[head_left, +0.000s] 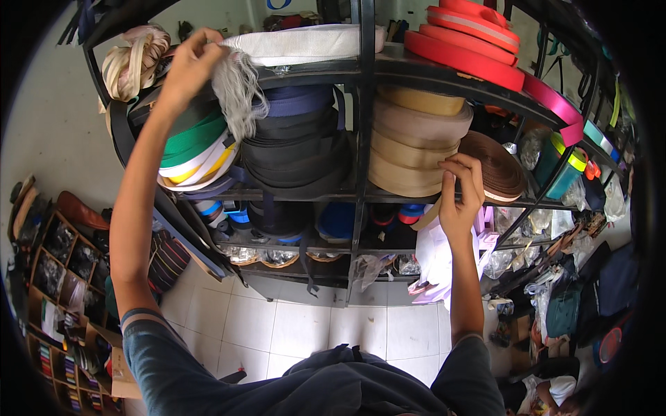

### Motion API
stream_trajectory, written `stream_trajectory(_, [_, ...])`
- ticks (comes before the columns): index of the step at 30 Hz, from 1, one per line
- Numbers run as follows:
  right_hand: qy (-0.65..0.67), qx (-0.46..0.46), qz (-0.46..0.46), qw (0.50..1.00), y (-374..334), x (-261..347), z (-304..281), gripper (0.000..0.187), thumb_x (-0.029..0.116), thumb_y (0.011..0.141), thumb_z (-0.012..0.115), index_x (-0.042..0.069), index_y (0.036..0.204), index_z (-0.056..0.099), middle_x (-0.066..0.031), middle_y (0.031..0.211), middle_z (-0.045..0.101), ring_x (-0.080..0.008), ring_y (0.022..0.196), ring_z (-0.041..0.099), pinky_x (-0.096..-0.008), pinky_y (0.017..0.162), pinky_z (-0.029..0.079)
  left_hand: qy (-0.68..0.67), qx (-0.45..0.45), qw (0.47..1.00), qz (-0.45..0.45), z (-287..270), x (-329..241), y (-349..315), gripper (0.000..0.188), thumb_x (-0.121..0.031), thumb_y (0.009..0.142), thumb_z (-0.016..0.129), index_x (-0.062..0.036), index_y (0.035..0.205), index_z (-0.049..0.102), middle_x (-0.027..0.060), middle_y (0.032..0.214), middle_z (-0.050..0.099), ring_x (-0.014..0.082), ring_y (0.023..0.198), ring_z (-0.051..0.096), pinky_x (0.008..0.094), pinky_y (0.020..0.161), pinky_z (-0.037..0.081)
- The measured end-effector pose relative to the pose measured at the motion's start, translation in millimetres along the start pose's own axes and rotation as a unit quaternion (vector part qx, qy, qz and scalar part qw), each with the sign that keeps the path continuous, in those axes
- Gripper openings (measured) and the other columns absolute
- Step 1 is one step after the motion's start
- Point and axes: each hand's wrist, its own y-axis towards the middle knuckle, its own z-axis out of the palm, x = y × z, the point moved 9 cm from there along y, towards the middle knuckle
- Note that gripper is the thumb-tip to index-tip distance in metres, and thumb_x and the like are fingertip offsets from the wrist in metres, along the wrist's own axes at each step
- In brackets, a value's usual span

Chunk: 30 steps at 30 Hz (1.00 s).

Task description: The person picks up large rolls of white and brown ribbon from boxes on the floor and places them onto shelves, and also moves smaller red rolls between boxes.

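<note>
My left hand (191, 66) is raised to the top shelf at the left, its fingers bent together beside a roll of white webbing (298, 45). Grey-white frayed threads (239, 93) hang down from the roll's end next to those fingertips; what the fingers hold is hidden. On the shelf below, at the right, tan webbing rolls (409, 156) lie stacked. My right hand (463, 197) is at the lower right edge of this stack, thumb and fingers closed on the tan webbing. A loose tan strap end (425, 216) hangs below the thumb.
Black webbing rolls (298, 149) and green webbing (194, 145) fill the middle shelf's left side. Red rolls (472, 41) sit above; a brown coil (496, 166) lies beside my right hand. A black upright post (362, 139) divides the rack. Pale plastic bags (444, 263) hang below.
</note>
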Motion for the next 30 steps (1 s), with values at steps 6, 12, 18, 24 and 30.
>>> stream_trajectory(6, [0.019,0.025,0.02,0.999,-11.1,-10.5,-1.3,0.013,-0.008,0.078,0.054,-0.003,0.088,0.061,-0.0138,0.091,0.055,-0.024,0.079,0.057,-0.0304,0.07,0.045,-0.066,0.233,0.956,-0.162,7.4,-2.6,9.8,0.027,-0.019,0.09,0.052,-0.0058,0.113,0.056,-0.0067,0.063,0.049,0.0018,0.057,0.043,0.017,0.05,0.032])
stream_trajectory(12, [0.04,0.044,0.046,0.997,-22.3,-19.8,-6.2,0.013,-0.007,0.079,0.053,-0.003,0.088,0.061,-0.0139,0.09,0.054,-0.0243,0.078,0.056,-0.03,0.07,0.045,0.237,0.296,0.916,-0.132,-19.4,16.4,22.9,0.062,-0.04,0.078,0.07,-0.001,0.124,0.054,0.005,0.09,0.064,0.0088,0.081,0.057,0.0213,0.072,0.043])
stream_trajectory(18, [0.067,0.055,0.061,0.994,-30.8,-19.6,1.7,0.012,-0.007,0.079,0.054,-0.003,0.087,0.061,-0.0129,0.09,0.055,-0.0232,0.077,0.057,-0.0293,0.069,0.045,0.552,0.114,0.826,-0.03,-24.2,14.8,52.6,0.062,-0.052,0.095,0.024,-0.0075,0.135,0.042,0.0187,0.142,0.034,0.0318,0.134,0.021,0.0503,0.107,0.018])
stream_trajectory(24, [0.132,0.065,0.079,0.986,-30.9,-4.7,25.5,0.013,-0.009,0.08,0.053,-0.003,0.088,0.061,-0.0116,0.089,0.053,-0.0209,0.076,0.058,-0.0259,0.068,0.046,0.613,0.113,0.781,0.039,6.4,65.1,46.2,0.038,-0.038,0.089,0.045,-0.0128,0.116,0.053,0.0122,0.124,0.046,0.0317,0.116,0.038,0.0548,0.092,0.031])
stream_trajectory(30, [0.137,0.081,0.081,0.984,-28.1,15.0,42.3,0.013,-0.009,0.08,0.053,-0.003,0.089,0.061,-0.0107,0.09,0.053,-0.0188,0.075,0.058,-0.0258,0.068,0.047,0.523,-0.011,0.846,0.104,-32.5,27.4,48.0,0.021,-0.024,0.083,0.059,-0.0147,0.102,0.061,0.0059,0.105,0.057,0.0308,0.102,0.049,0.0496,0.087,0.036])
